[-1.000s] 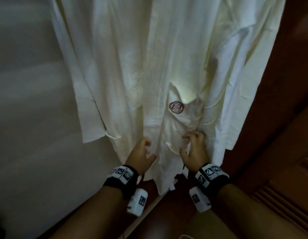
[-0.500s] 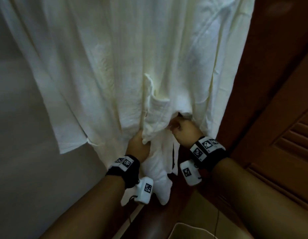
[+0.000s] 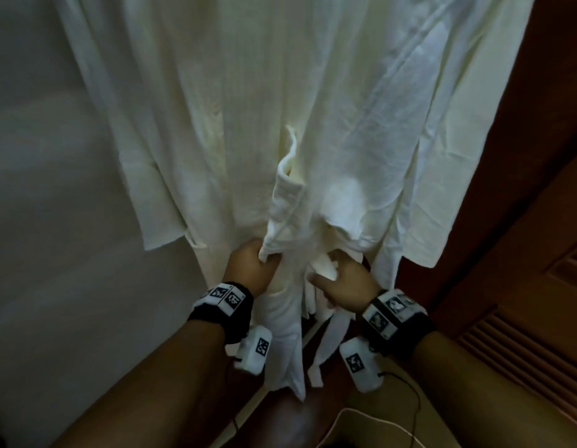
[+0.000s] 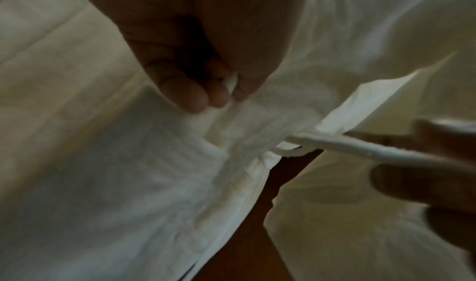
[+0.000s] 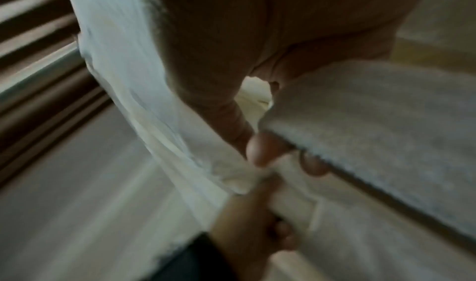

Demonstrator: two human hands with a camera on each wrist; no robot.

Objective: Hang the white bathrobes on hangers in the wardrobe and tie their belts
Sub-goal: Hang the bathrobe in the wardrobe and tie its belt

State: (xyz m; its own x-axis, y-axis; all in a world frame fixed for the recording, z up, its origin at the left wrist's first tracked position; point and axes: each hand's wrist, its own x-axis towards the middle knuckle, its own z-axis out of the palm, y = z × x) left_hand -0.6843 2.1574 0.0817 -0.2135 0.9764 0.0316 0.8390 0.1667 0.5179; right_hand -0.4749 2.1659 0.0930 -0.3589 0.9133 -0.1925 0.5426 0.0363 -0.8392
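Note:
A white bathrobe (image 3: pixel 280 108) hangs in front of me and fills the upper head view; its hanger is out of frame. My left hand (image 3: pixel 251 268) grips a bunched fold of the robe's front edge (image 3: pixel 282 215) at waist height. In the left wrist view those fingers (image 4: pixel 195 94) pinch the cloth. My right hand (image 3: pixel 340 281) holds a strip of the white belt (image 3: pixel 324 271), and belt ends (image 3: pixel 329 344) dangle below it. The right wrist view shows my right hand's fingertips (image 5: pixel 262 149) curled on white cloth, with my left hand (image 5: pixel 252 220) just beyond.
A pale wall or panel (image 3: pixel 54 221) stands to the left of the robe. Dark wood of the wardrobe (image 3: pixel 507 189) and a louvred door (image 3: pixel 523 334) lie on the right. A thin cable (image 3: pixel 403 392) runs from the right wrist camera.
My right hand has drawn back from under the robe and now holds a belt strip. My left hand keeps its grip on the front fold. The head view has shifted slightly.

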